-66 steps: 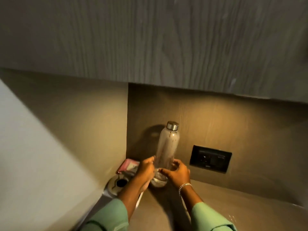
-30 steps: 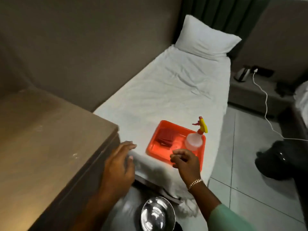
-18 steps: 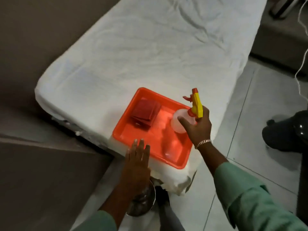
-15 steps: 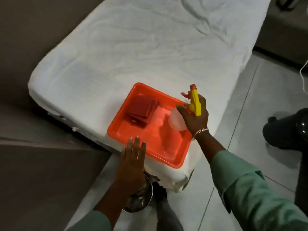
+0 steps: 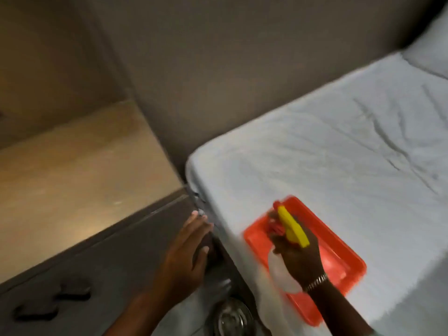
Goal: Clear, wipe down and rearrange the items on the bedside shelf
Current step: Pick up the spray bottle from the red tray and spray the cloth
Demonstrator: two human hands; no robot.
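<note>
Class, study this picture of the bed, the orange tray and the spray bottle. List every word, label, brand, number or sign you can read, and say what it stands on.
None can be read.
Spray bottle in the right hand: blurred by motion; no label legible.
Orange tray: no visible text.
Shelf top, bed sheet, wall: no writing shows.
Left hand: empty.

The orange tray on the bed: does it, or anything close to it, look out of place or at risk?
The orange tray lies on the bed near the mattress corner, a soft, uneven base. The right hand holds the spray bottle above it. A metal bowl sits on the floor. Nothing looks spilled.
</note>
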